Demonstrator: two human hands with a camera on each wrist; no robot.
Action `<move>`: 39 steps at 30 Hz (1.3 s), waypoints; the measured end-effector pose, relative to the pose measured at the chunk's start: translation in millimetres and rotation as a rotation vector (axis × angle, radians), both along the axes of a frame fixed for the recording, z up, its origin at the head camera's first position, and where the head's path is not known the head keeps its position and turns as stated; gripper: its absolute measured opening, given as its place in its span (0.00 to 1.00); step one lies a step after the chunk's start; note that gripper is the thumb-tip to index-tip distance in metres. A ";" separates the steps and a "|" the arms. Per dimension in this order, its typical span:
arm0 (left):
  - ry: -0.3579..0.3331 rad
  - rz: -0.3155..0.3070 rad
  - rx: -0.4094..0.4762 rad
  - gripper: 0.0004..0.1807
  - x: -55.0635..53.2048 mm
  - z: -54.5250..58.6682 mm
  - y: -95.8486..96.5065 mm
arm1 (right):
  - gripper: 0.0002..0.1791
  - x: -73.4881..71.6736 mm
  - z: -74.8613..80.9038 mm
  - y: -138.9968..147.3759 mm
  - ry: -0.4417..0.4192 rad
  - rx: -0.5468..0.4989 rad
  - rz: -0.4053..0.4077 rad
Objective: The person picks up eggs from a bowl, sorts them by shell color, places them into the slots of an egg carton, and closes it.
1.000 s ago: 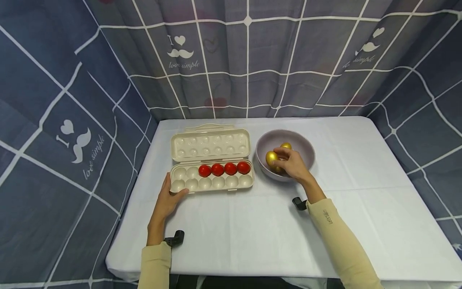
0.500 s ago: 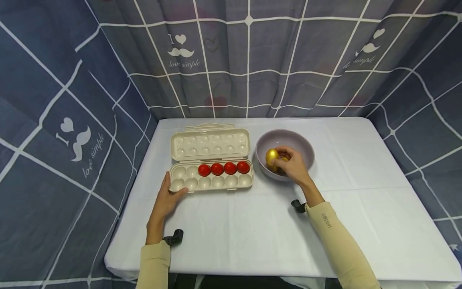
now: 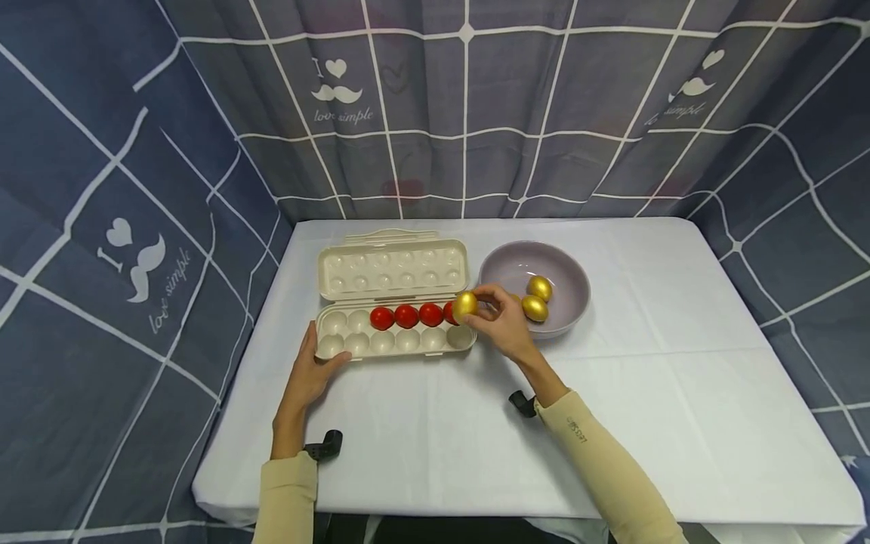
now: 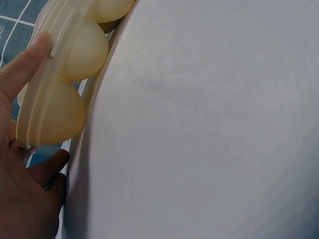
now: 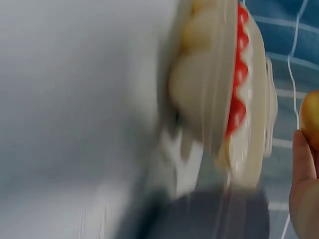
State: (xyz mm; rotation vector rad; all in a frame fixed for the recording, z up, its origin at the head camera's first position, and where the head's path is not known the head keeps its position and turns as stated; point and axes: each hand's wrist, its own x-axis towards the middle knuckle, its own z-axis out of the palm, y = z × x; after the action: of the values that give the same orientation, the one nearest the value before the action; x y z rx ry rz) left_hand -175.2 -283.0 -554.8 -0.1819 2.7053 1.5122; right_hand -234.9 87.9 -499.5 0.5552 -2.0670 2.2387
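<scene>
A beige egg carton (image 3: 382,344) lies with its lid folded back, several red eggs (image 3: 406,316) along its rear row. My left hand (image 3: 306,381) grips its left end; in the left wrist view the thumb (image 4: 25,69) presses on the rim and other fingers lie lower, by the cups. Between thumb and fingertips my right hand (image 3: 504,326) pinches a gold egg (image 3: 465,304), over the carton's right end, partly covering the rightmost red egg. The front row of cups holds no eggs. At the right wrist view's edge the gold egg (image 5: 311,117) is cut off.
Right of the carton stands a mauve bowl (image 3: 576,272) with gold eggs (image 3: 535,308) inside, one partly hidden behind the right hand. A white cloth covers the table (image 3: 680,363). Grey-blue checked curtains (image 3: 510,98) hang behind and on both sides.
My right hand has lifted a gold egg out of the bowl and carried it left to the carton's right end. The left hand stays at the carton's left end.
</scene>
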 end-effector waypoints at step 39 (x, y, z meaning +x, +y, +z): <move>0.043 -0.004 0.037 0.60 -2.4 -3.4 -0.6 | 0.20 10.6 -38.5 -144.1 0.196 0.623 0.039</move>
State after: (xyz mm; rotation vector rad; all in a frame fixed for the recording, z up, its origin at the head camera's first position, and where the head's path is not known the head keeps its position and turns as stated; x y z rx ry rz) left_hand -177.6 -283.6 -558.2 -0.1445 2.7060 1.5824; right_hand -224.3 -56.2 -538.0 0.8044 -2.6345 1.4400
